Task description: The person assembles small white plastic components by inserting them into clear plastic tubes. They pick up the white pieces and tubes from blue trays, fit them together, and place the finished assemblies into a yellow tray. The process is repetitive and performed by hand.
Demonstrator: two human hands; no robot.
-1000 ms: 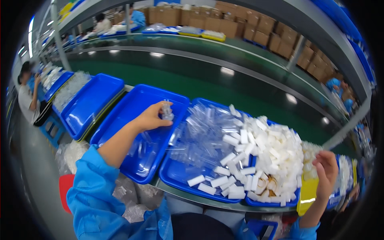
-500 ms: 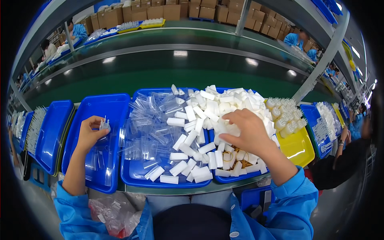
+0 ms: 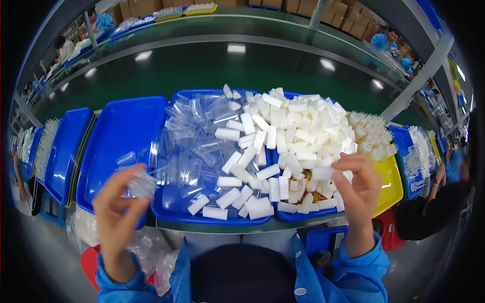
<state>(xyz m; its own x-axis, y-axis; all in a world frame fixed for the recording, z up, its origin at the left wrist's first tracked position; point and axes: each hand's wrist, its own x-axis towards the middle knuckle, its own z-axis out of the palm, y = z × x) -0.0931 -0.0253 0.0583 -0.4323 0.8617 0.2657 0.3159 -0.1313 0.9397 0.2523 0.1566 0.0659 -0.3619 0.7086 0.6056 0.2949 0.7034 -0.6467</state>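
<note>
My left hand (image 3: 117,214) is raised over the near edge of a blue tray (image 3: 118,139) and pinches a small bundle of clear plastic sleeves (image 3: 141,184). My right hand (image 3: 356,189) hovers at the near right side of the white heap, fingers closed on a white rectangular block (image 3: 321,173). Between the hands a blue tray (image 3: 174,209) carries loose clear sleeves (image 3: 194,146) on its left. White blocks (image 3: 290,134) pile up on its right and on the neighbouring tray.
A yellow bin (image 3: 388,186) with white tubes stands right of the heap. More blue trays (image 3: 63,151) line the left. A green conveyor belt (image 3: 212,68) runs behind. Plastic bags (image 3: 151,252) lie near my lap. Other workers (image 3: 444,202) sit at both sides and across.
My view has swung right and centred on the trays. The left hand came back toward me with the sleeves. The right hand lifted off the white heap holding a block.
</note>
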